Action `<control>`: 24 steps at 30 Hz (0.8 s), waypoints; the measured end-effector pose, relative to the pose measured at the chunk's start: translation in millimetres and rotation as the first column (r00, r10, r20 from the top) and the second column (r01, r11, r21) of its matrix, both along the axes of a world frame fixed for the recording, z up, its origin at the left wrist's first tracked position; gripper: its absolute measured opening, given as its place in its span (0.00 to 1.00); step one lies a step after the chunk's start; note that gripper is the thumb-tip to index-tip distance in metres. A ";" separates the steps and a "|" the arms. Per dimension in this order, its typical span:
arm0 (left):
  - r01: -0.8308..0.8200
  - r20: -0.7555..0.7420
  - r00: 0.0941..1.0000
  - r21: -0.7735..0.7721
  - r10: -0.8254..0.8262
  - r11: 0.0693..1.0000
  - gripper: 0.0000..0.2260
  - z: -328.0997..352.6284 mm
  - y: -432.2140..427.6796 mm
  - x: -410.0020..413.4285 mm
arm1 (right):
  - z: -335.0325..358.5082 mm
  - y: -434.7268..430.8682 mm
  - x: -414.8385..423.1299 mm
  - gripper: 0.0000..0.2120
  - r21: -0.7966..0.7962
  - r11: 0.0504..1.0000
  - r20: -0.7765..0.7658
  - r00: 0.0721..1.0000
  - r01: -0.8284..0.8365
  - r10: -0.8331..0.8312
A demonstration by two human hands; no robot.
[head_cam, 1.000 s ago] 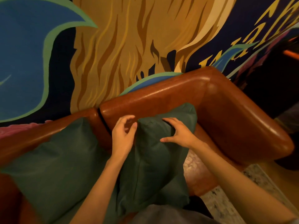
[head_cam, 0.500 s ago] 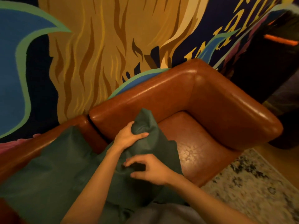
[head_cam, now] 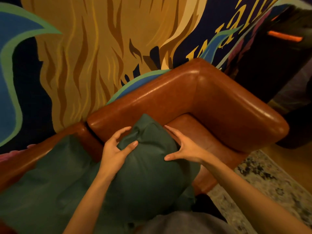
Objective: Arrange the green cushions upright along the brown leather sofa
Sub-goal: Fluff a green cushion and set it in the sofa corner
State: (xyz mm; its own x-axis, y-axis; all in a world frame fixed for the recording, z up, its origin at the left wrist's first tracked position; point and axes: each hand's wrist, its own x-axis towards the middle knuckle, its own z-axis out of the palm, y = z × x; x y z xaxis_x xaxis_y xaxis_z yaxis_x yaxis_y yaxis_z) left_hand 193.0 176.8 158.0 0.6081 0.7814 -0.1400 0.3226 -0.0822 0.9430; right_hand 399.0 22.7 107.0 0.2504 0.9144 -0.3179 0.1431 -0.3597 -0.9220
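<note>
Painted in ochre, blue, green and navy, the mural wall (head_cam: 104, 48) fills the upper part of the view behind the seating. Below it runs the brown leather sofa (head_cam: 168, 98): its glossy backrest meets the right armrest at a rounded corner, and a dark seam splits the backrest into two sections to the left of the hands. A patch of bare seat leather shows in the corner, to the right of the cushions.

Two green cushions lie on the sofa. The left cushion (head_cam: 50, 179) leans back against the left backrest section, tilted rather than fully upright, and its right edge passes under the left forearm. The right cushion (head_cam: 148, 174) stands against the right backrest section, its upper corner pointing up and touching the leather just below the backrest top; its body bulges toward the camera.

A patterned rug (head_cam: 270, 183) covers the floor at lower right, beside the sofa's front edge. Grey clothing shows at the bottom edge.

The left hand (head_cam: 114, 149) rests on the upper left flank of the right cushion, thumb pressed into the fabric, fingers spread and curved; grip loose, not clenched. The right hand (head_cam: 185, 147) is set against the upper right flank, fingers extended along the cushion's edge, thumb pointing left across the fabric; grip likewise open, cupping rather than pinching.
</note>
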 end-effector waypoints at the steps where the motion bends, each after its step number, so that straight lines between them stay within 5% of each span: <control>1: -0.031 0.053 0.998 -0.030 0.032 0.999 0.21 6.6 -1.0 -1.9 | 8.0 4.1 -1.6 0.53 0.030 1.000 0.020 1.000 0.008 -0.009; 4: -0.032 0.130 0.990 -0.120 0.047 0.992 0.20 17.8 3.0 -14.3 | 33.2 14.7 -5.8 0.41 0.131 0.990 0.171 0.982 0.056 -0.078; 8: 0.114 0.226 0.973 -0.301 -0.045 0.947 0.34 21.1 21.2 -40.0 | 55.9 24.6 -14.3 0.33 0.145 0.988 0.347 0.938 -0.044 -0.009; 13: 0.140 0.105 0.987 -0.204 -0.121 0.969 0.42 16.0 15.5 -35.3 | 33.4 36.6 -35.8 0.33 0.060 0.986 0.530 0.842 -0.155 0.100; 16: 0.043 -0.072 0.996 -0.061 -0.047 0.997 0.25 -11.8 13.0 -33.0 | 9.6 32.0 -49.2 0.32 0.024 0.984 0.531 0.836 -0.177 0.138; 19: -0.071 -0.106 0.992 -0.095 0.061 0.993 0.10 -30.3 16.0 -42.3 | -8.4 23.0 -45.6 0.43 -0.045 0.977 0.503 0.841 -0.208 0.202; 24: -0.253 -0.135 0.963 -0.163 0.232 0.954 0.08 -48.5 39.6 -75.6 | -35.7 -9.3 -5.6 0.59 -0.392 0.883 0.570 0.685 -0.258 0.453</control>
State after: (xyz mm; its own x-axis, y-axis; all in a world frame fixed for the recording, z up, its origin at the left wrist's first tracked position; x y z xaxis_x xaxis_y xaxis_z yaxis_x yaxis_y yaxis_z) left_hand 117.4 216.4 109.5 0.3756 0.8596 -0.3464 0.4175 0.1768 0.8913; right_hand 393.4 13.3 71.3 0.1521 0.8824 -0.4452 0.8187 -0.3649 -0.4434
